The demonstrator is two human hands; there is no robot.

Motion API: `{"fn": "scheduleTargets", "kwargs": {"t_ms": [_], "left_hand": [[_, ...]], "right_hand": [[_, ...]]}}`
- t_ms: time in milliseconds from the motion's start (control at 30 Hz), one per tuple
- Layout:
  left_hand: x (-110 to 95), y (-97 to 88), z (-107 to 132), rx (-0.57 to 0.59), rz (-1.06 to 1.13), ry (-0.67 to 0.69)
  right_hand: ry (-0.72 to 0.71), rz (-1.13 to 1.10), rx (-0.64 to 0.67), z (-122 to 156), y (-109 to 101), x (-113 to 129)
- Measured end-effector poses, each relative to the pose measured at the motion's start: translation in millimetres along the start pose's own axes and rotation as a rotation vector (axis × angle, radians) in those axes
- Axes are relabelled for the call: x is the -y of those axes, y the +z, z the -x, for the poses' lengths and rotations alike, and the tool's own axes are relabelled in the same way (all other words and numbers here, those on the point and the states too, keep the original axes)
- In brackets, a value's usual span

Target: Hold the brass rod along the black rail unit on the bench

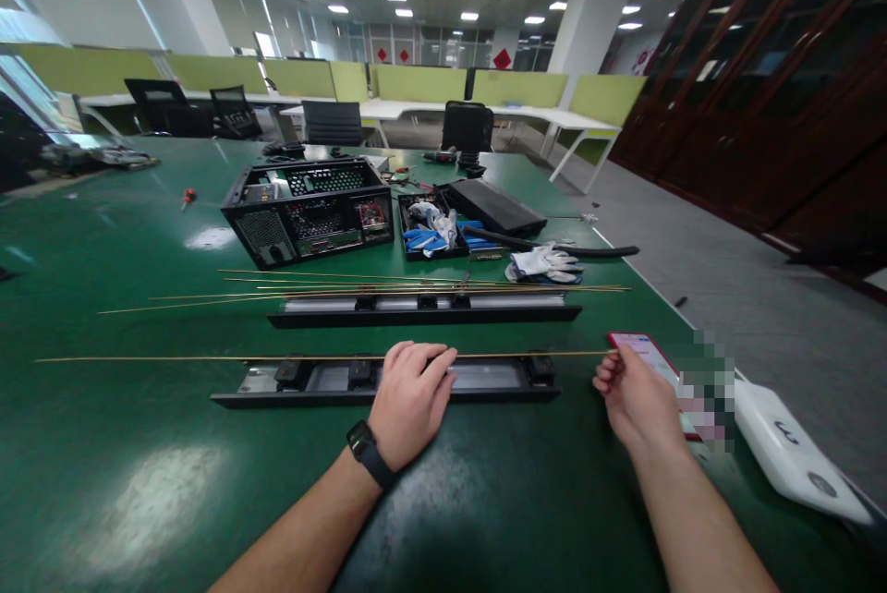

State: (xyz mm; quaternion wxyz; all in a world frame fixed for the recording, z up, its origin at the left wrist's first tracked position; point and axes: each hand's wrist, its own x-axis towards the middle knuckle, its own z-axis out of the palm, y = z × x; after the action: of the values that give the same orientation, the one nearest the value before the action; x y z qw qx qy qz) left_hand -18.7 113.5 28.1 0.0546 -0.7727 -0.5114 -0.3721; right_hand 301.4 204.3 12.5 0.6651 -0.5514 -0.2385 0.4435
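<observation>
A long thin brass-coloured rod [173, 359] runs level along the nearer black rail [277, 401]. Its right end is pinched between the thumb and fingers of my right hand [634, 390], just off the rail's right end. My left hand [414, 394] is over the middle of this rail, fingers curled across it, hiding part of the rod and rail. Black blocks sit in the rail's pale channel, two left of the hand and one block [540, 369] near the right end. Behind lies a second black rail [422, 318], with several brass rods [333, 288] lying over it.
An open black computer case [311, 214] stands at the back left. Beside it are a tray with gloves [431, 228], a black panel [495, 205], a black tube [589, 250] and white gloves [546, 264]. A red-edged phone [648, 348] and white device [790, 445] lie at right.
</observation>
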Motion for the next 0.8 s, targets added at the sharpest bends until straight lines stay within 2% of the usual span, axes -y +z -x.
{"fn": "scheduleTargets", "kwargs": {"t_ms": [100, 233, 400, 800], "left_hand": [[0.2, -0.1, -0.1, 0.001, 0.004, -0.001], [0.7, 0.0, -0.1, -0.006, 0.002, 0.007], [1.3, 0.9, -0.4, -0.026, -0.001, 0.022], [2.8, 2.2, 0.7, -0.017, 0.003, 0.018]], "right_hand": [[0.001, 0.007, 0.029, 0.4, -0.7, -1.1], [-0.013, 0.058, 0.207, 13.6, 6.2, -4.7], [0.059, 0.121, 0.398, 30.4, 16.9, -11.5], [0.011, 0.150, 0.420, 32.1, 17.0, -16.7]]}}
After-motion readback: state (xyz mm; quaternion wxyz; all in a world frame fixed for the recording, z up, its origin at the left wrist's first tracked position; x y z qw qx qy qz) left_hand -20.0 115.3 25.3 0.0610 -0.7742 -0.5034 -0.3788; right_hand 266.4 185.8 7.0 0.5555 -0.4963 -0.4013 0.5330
